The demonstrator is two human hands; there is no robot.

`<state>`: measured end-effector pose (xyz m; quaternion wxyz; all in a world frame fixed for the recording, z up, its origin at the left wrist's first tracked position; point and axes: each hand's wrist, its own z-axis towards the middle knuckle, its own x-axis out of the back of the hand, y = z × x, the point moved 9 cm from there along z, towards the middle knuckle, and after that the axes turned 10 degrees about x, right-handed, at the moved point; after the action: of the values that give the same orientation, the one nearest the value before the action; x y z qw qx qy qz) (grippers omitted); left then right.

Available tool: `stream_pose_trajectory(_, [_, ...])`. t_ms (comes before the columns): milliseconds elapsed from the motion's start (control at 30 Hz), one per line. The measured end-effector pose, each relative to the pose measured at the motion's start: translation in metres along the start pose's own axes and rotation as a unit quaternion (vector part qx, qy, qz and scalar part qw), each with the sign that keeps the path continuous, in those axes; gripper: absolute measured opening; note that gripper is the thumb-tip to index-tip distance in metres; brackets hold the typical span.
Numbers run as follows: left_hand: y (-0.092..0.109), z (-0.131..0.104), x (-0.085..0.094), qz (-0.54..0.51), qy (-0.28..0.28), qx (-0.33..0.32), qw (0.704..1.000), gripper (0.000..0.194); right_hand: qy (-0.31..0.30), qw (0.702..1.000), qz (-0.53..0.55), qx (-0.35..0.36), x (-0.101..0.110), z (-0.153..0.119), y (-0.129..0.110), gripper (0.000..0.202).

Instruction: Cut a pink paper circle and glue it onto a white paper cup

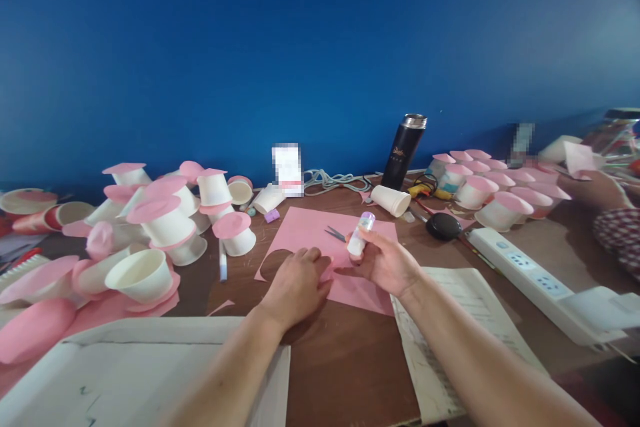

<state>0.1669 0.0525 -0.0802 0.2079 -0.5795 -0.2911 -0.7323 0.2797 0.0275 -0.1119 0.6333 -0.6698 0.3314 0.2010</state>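
Note:
My right hand (383, 260) is closed around a glue stick (361, 233), a white tube with a purple end tilted up and away. Grey scissor blades (335, 233) show just left of it; their handles are hidden, so I cannot tell if they are held too. My left hand (300, 283) is bent over a pink paper sheet (310, 227), with a bit of pink between thumb and fingers. Beside that hand, a rounded cut-out in the sheet bares the brown table (350, 373).
White paper cups with pink tops crowd the left (165, 220) and stand in rows at right (505, 207). A black flask (404, 150), a lying cup (391, 201) and cables (333, 180) are behind. A power strip (520, 273) and another person's hand (595, 190) are at right.

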Motion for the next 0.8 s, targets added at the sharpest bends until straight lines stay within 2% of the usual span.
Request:
stream_pose_trajectory(233, [0.0, 0.001, 0.003, -0.006, -0.003, 0.007, 1.0, 0.033, -0.015, 1.0, 0.002, 0.027, -0.005, 0.001, -0.003, 0.018])
stream_pose_trajectory(400, [-0.004, 0.006, 0.004, -0.014, 0.012, 0.011, 1.0, 0.031, -0.006, 0.999, -0.03, 0.039, 0.0, 0.003, 0.0, 0.017])
stream_pose_trajectory(600, [-0.01, 0.01, 0.001, -0.049, 0.001, 0.019, 0.999, 0.03, -0.021, 0.983, -0.168, 0.072, -0.002, 0.001, -0.002, 0.024])
stream_pose_trajectory(800, [-0.014, 0.011, 0.0, -0.092, -0.007, 0.014, 0.996, 0.025, -0.052, 0.937, -0.331, 0.1, -0.01, -0.003, -0.008, 0.028])
